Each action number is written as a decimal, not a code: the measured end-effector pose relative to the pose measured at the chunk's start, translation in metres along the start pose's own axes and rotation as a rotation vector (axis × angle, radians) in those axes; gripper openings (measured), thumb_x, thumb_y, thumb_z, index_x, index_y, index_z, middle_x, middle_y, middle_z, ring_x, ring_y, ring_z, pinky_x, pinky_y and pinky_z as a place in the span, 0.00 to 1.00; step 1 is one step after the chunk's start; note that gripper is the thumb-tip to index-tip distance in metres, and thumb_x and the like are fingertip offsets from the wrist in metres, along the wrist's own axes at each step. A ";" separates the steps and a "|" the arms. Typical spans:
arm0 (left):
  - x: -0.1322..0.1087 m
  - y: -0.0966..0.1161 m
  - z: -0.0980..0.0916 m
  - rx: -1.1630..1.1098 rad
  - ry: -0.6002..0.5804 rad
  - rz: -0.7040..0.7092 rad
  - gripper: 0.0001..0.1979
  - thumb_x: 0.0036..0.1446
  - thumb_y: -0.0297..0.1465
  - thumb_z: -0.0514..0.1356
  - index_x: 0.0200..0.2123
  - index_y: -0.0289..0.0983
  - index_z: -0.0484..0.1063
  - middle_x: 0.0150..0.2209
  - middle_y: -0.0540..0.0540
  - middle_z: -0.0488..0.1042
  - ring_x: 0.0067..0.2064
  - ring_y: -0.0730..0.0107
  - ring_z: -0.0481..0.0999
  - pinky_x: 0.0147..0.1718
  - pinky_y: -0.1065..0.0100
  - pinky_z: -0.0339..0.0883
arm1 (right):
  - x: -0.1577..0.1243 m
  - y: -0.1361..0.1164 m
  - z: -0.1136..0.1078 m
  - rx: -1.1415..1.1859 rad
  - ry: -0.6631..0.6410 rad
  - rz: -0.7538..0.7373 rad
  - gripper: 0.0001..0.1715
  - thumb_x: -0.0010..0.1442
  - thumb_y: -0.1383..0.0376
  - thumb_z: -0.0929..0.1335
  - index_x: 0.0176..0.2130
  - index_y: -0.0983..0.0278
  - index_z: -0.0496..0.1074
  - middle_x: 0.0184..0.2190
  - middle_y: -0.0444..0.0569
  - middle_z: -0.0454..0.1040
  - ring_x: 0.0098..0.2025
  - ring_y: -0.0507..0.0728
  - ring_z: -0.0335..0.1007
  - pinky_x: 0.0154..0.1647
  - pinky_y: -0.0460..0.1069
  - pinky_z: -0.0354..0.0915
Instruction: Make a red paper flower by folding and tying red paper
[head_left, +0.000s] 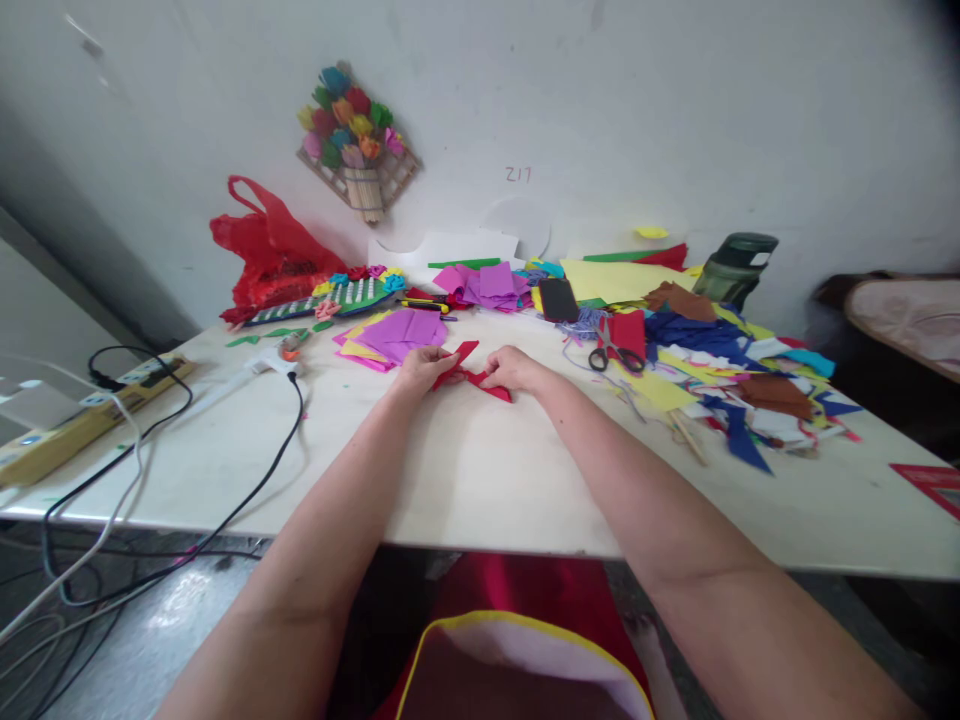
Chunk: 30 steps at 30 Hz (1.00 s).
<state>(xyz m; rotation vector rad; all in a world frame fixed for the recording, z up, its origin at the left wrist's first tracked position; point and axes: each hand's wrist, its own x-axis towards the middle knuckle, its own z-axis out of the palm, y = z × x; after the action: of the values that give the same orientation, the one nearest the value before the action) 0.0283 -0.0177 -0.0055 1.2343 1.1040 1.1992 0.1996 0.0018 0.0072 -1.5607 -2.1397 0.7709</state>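
Both hands meet over the middle of the white table, each gripping red paper or cloth. My left hand [426, 370] pinches one part of the red piece [466, 350], which sticks up past its fingers. My right hand [510, 370] is closed on another part, and a pointed red end [499, 393] hangs below it. Whether this is one twisted piece or two, I cannot tell. Left of my left hand lie purple sheets [412, 335] over yellow ones. Scissors [616, 350] with black handles rest to the right of my right hand.
A glue gun [274, 358] with a black cord lies left, near a yellow power strip [90, 415]. Coloured scraps [776, 395] are heaped on the right before a green bottle [735, 270]. A phone [558, 300], purple pieces [495, 285] and a red bag [274, 240] line the back.
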 end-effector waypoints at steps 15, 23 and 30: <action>-0.005 0.006 0.001 -0.313 -0.023 0.063 0.10 0.46 0.32 0.63 0.30 0.32 0.68 0.35 0.42 0.76 0.36 0.67 0.77 0.42 0.63 0.68 | -0.008 0.000 -0.010 0.764 0.091 0.071 0.14 0.40 0.68 0.74 0.22 0.67 0.65 0.15 0.41 0.67 0.17 0.46 0.60 0.19 0.43 0.58; -0.001 0.000 0.008 -0.254 -0.026 0.135 0.12 0.40 0.33 0.67 0.26 0.31 0.71 0.26 0.47 0.75 0.28 0.74 0.73 0.35 0.70 0.66 | -0.008 -0.006 0.000 0.739 0.110 0.041 0.13 0.39 0.69 0.74 0.20 0.68 0.65 0.12 0.39 0.64 0.15 0.46 0.58 0.17 0.43 0.57; 0.001 0.000 0.009 -0.290 0.016 0.176 0.12 0.38 0.33 0.68 0.23 0.31 0.71 0.23 0.47 0.74 0.27 0.74 0.72 0.33 0.70 0.65 | -0.013 -0.010 0.000 0.814 -0.043 0.080 0.11 0.44 0.69 0.72 0.21 0.67 0.65 0.14 0.42 0.68 0.15 0.48 0.62 0.15 0.43 0.58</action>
<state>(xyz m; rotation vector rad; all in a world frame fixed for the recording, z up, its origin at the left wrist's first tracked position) 0.0376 -0.0176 -0.0048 1.1146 0.8105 1.4481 0.1964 -0.0128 0.0133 -1.1769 -1.4699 1.4693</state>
